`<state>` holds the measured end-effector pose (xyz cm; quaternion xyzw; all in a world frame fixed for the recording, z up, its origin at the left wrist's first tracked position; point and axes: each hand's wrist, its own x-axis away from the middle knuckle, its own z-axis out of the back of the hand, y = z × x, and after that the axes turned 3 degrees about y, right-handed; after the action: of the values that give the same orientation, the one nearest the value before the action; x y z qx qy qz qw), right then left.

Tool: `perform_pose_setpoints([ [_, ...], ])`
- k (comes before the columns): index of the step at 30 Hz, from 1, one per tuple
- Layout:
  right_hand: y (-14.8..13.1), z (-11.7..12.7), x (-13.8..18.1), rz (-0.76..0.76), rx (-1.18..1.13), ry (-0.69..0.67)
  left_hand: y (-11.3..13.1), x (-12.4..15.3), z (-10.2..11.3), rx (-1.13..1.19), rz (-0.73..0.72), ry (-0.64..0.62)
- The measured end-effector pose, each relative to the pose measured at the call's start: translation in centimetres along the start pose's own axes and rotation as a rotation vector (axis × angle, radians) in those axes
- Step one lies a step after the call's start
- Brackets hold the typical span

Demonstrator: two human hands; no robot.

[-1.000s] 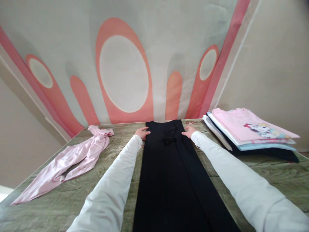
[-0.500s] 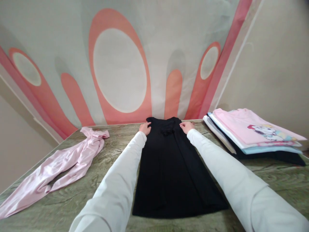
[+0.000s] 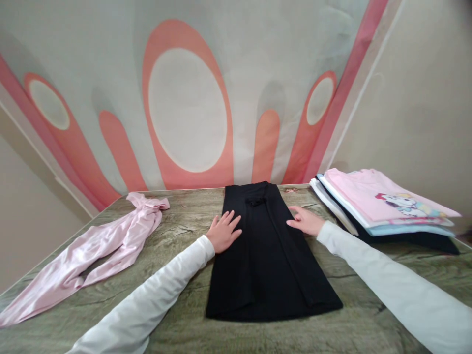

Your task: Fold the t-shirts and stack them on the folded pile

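Note:
A black garment lies spread lengthwise on the table, its sides folded inward and its far end near the table's back edge. Fingers spread, my left hand rests on its left side. At its right edge is my right hand, thumb and forefinger apart with nothing between them; the other fingers are curled. Whether the right fingertips touch the cloth, I cannot tell. A small dark bunch of fabric or a buckle sits near the garment's far end, too dark to make out.
On the left, a crumpled pink garment stretches across the wood-grain table. A stack of folded clothes stands at the right, with a pink printed shirt on top. Behind the table rises a wall with a painted pattern.
Both hands have let go of the garment's far corners and come nearer to me. The left hand now lies flat on the cloth. The garment's far end looks straighter.

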<state>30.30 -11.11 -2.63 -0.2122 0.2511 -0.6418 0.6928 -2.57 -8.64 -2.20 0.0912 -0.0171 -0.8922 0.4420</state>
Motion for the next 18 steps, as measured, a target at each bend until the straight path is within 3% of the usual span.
perform_pose_setpoints([
  [4,-1.4,0.2,6.0,0.134,0.055,-0.058,3.4,3.9,1.3,-0.015,-0.13,-0.05],
  [8,-2.6,0.3,9.5,0.19,0.091,-0.049,5.0,5.0,1.5,-0.009,-0.129,-0.016],
  [13,-3.0,0.2,10.4,0.19,0.047,-0.071,5.2,4.9,1.0,-0.039,-0.118,0.028],
  [18,-2.8,0.0,9.6,0.151,0.061,0.015,4.4,3.9,0.5,-0.06,-0.117,0.02],
])
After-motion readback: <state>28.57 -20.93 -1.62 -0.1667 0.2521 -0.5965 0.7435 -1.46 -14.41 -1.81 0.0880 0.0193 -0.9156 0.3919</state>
